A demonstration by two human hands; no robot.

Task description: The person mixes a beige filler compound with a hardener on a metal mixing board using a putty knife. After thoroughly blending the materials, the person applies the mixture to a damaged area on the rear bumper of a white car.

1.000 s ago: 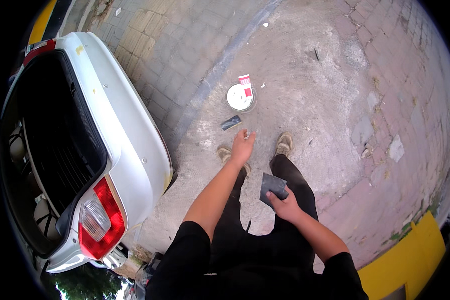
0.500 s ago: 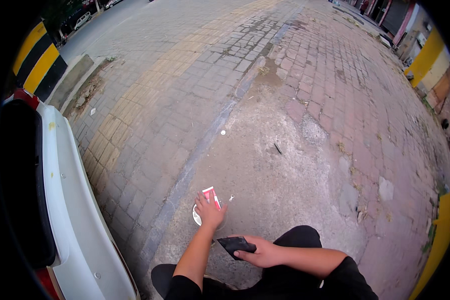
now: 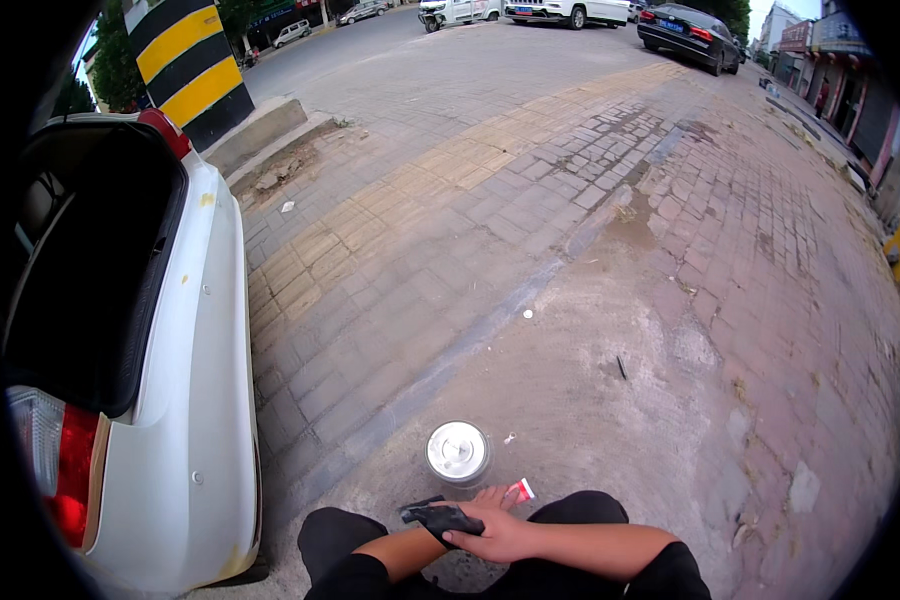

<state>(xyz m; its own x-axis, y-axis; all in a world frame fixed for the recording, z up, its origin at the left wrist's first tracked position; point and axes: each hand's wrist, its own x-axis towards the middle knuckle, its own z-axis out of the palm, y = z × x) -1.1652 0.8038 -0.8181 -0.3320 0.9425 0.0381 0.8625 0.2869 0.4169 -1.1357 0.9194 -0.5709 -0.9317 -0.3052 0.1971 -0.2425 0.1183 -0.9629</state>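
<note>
Low in front of me, my left hand (image 3: 492, 498) is closed around a small red and white tube (image 3: 522, 491), whose end sticks out on the right. My right hand (image 3: 505, 537) crosses over my left wrist and grips a flat black piece (image 3: 448, 519); its exact kind is unclear. This piece covers part of my left wrist. Just beyond the hands a round can with a silver lid (image 3: 458, 450) stands on the concrete. A small pale scrap (image 3: 510, 438) lies to the can's right.
At left, a white car (image 3: 195, 350) has its rear hatch open, beside a yellow and black striped pillar (image 3: 190, 75). A white disc (image 3: 528, 314) and a thin dark stick (image 3: 621, 368) lie on the ground. A black car (image 3: 688, 35) is parked far off.
My left hand has drawn back from over the can toward me, bringing the tube along and uncovering the silver lid. The hands now cross, and the view has tilted up toward the street.
</note>
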